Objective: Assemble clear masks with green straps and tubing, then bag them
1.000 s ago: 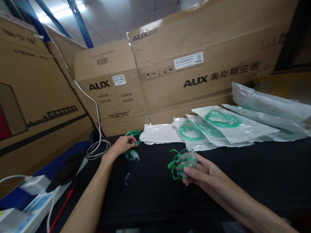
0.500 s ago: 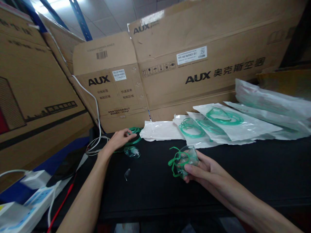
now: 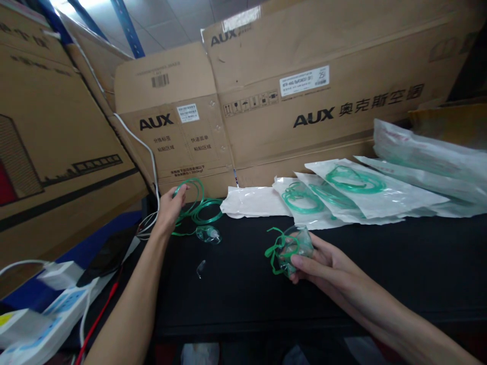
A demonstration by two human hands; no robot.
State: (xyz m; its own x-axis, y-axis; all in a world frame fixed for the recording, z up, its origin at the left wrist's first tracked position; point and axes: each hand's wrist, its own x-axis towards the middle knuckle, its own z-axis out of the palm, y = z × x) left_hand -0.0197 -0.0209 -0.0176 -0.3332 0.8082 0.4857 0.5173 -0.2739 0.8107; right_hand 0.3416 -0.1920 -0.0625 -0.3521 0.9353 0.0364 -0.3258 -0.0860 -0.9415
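Left hand [image 3: 170,205]: closed on green tubing coil [image 3: 198,207], held up near the bench's [image 3: 380,268] far-left edge | right hand [image 3: 321,264]: clamped on clear oxygen mask [image 3: 296,244] at mid-bench, mask partly hidden by fingers, strap bunched | sealed pouches [image 3: 344,197]: lined along far edge, rightmost cut off.

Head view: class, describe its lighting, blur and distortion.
Head view: ceiling light glares white at top left; box edges bow from the wide lens; power strip at lower left is smeared; left hand with tubing and right hand with mask look fairly sharp.
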